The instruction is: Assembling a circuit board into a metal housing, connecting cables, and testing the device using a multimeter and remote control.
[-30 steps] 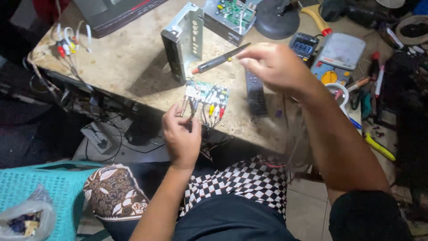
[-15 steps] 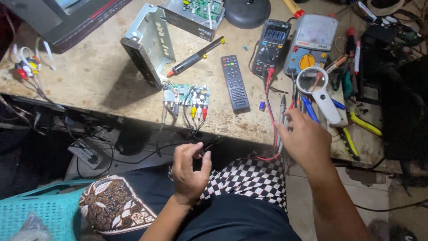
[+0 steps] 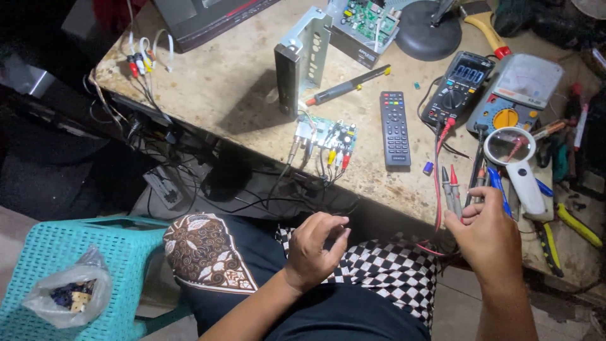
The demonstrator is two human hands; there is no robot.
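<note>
My right hand [image 3: 491, 239] is at the table's front right edge, closed around the red and black test probes [image 3: 449, 186], whose tips point up toward the meters. Their leads run to a black digital multimeter [image 3: 457, 88]. My left hand [image 3: 315, 249] hovers over my lap below the table edge, fingers loosely curled and holding nothing. A small green circuit board [image 3: 328, 134] with coloured plugs and cables in it lies at the table's front edge, above my left hand. A black remote control [image 3: 394, 127] lies just to the right of the board.
A blue analog meter [image 3: 516, 91], a magnifying glass [image 3: 514, 155] and yellow-handled pliers [image 3: 577, 224] crowd the right side. A metal chassis [image 3: 303, 57] stands upright with a screwdriver [image 3: 347, 85] beside it. A teal stool [image 3: 57, 252] holding a plastic bag [image 3: 69, 297] stands lower left.
My right hand left the middle of the table, moved to the front right edge and took hold of the probes. My left hand dropped from the circuit board to my lap.
</note>
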